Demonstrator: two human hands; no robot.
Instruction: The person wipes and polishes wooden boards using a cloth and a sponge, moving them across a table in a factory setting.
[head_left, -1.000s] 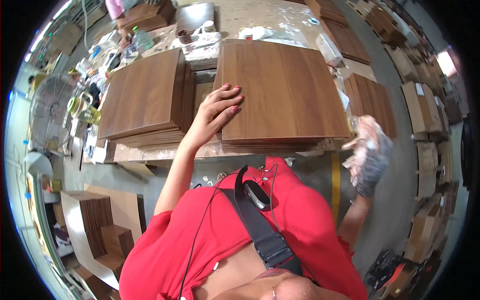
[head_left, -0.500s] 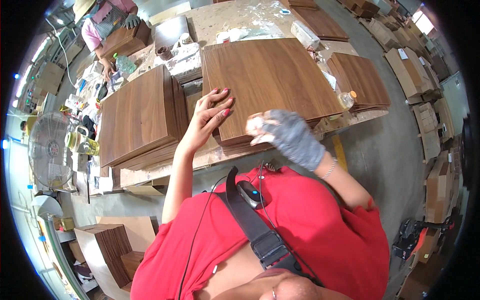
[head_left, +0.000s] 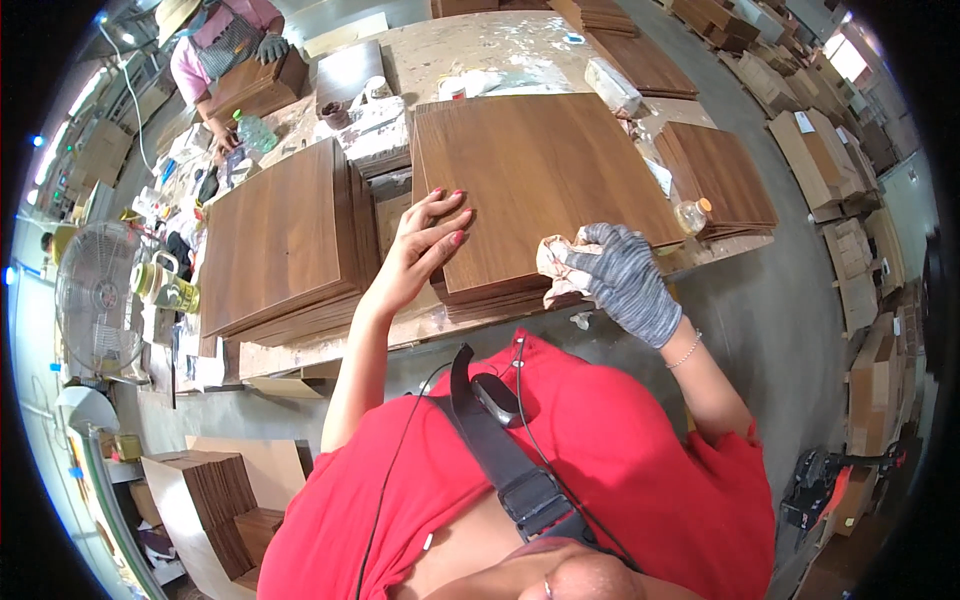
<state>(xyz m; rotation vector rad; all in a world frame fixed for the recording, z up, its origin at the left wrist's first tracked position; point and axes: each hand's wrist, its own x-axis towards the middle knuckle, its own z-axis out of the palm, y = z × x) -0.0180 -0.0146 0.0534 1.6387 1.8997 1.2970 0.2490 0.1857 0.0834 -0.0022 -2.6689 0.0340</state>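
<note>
In front of me, a stack of brown wood-grain panels [head_left: 545,160] lies on the work table. My left hand [head_left: 425,240], bare with red nails, rests with its fingers stretched over the top panel's left near corner. My right hand [head_left: 630,280], in a grey fingerless-looking glove, grips a crumpled, stained cloth [head_left: 558,265] at the panel's near edge. To the left stands a second stack of similar panels [head_left: 275,235], with a narrow gap between the two stacks.
A bottle with an orange cap [head_left: 692,215] stands by the right corner of my stack, near another panel stack [head_left: 715,175]. At the far left a person [head_left: 225,50] handles panels. A fan [head_left: 100,295] and a yellow-green jug [head_left: 165,288] are at the left.
My right hand has moved right along the near edge with the cloth. My left hand stays on the panel's corner. The view has shifted slightly.
</note>
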